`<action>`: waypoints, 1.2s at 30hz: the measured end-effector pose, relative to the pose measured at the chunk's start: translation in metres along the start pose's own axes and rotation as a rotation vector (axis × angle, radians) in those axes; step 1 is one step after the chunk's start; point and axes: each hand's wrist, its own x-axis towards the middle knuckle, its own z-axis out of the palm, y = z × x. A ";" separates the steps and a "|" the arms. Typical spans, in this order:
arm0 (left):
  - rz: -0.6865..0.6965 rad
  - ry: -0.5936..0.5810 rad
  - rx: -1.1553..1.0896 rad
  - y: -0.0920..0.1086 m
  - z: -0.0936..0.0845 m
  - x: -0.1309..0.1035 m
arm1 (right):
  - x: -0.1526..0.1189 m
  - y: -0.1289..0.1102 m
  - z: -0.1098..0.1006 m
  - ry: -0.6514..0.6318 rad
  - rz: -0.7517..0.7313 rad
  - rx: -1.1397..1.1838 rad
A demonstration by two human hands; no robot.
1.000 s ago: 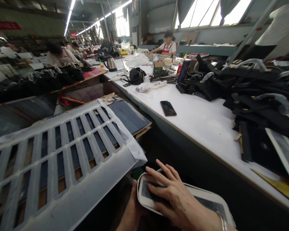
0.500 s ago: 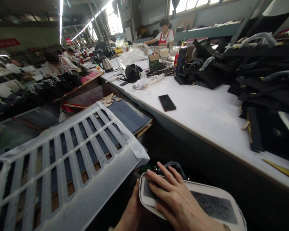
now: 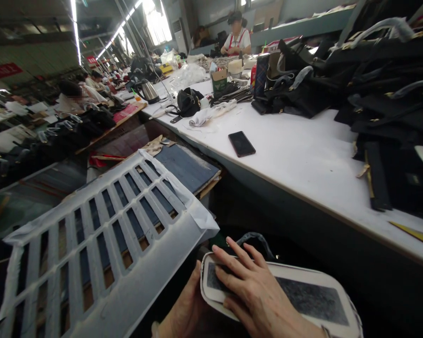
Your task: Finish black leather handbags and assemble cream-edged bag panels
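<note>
A long rounded piece point(image 3: 312, 293), pale at the rim with a dark rectangular panel, lies at the bottom right of centre. Across its left part rests my right hand point(image 3: 255, 288), fingers spread flat on the surface. My left hand point(image 3: 188, 305) is against the piece's left end, thumb pointing up along the edge; its other fingers are hidden beneath or behind it. Just beyond the piece a dark handle wrapped in clear plastic point(image 3: 259, 238) shows.
A white slatted plastic rack point(image 3: 151, 263) fills the lower left, beside a dark blue board point(image 3: 185, 166). On the white table point(image 3: 285, 155) lie a phone point(image 3: 241, 143), black bags point(image 3: 303, 96) and a kettle point(image 3: 149, 91). A person point(image 3: 237, 40) sits at the far end.
The camera view has tilted slightly, so the table and its items appear higher. Both hands keep nearly the same place on the piece. The far person's arms have drawn in toward the body.
</note>
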 end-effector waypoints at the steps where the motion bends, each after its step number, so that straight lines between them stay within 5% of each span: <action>1: -0.002 0.000 0.010 0.001 0.002 -0.001 | 0.000 0.000 0.001 0.008 0.006 -0.007; 9: -0.017 -0.068 -0.061 0.003 0.013 0.005 | 0.000 0.002 0.004 0.063 0.014 -0.041; 14: 0.073 -0.042 -0.096 -0.003 0.006 0.008 | 0.000 -0.001 0.005 0.076 0.048 -0.028; 26: 0.025 0.044 -0.075 -0.010 -0.011 0.010 | -0.003 -0.005 0.001 0.092 0.048 0.037; 36: 0.171 0.155 0.495 0.031 0.001 0.000 | -0.001 -0.005 -0.003 0.061 0.055 0.086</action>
